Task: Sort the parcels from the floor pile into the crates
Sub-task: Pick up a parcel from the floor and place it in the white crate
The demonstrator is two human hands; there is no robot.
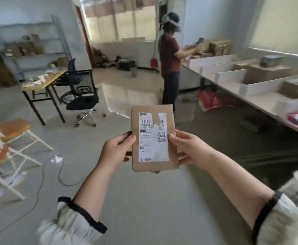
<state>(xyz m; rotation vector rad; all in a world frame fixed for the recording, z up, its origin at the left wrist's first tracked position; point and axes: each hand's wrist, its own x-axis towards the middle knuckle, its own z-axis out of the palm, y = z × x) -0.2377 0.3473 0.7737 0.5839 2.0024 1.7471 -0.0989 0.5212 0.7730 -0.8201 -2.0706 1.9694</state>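
While label (153,137) faces up, read destination first: left hand (117,149) and right hand (187,149) each pinch parcel (154,167) by side edge, held in air well left of white crates (230,76). Keep grip off print, then carry across, pick matching crate.

floor (135,200) ahead open | office chair (81,96) left | person (170,68) beside crates (231,76) right
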